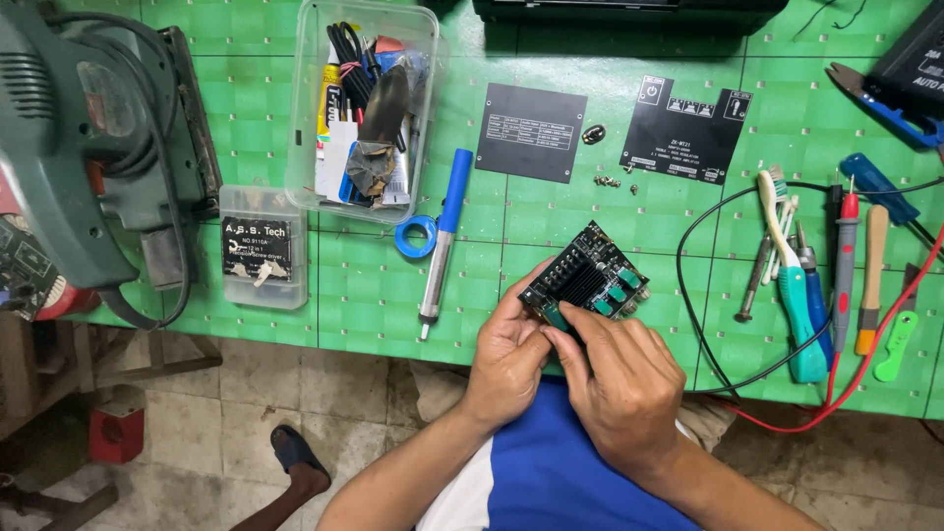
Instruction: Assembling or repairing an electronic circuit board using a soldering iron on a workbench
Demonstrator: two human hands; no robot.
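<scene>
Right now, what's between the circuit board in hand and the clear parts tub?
Head view: a blue desoldering pump and blue tape ring lie between the circuit board and clear tub.

Workbench (pixel 393 295) covered in green woven matting with a grid of squares, evenly lit; below its front edge a worn, stained grey tile floor (pixel 295 383); wooden furniture legs (pixel 59 383) at the left

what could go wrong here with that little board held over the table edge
1. The circuit board is held in both hands, left hand and right hand, at the green table edge; a slip might drop it to the floor.
2. The tiny loose screws could roll off and get lost.
3. Bare fingers touch components, possibly bending or contaminating them.
</scene>
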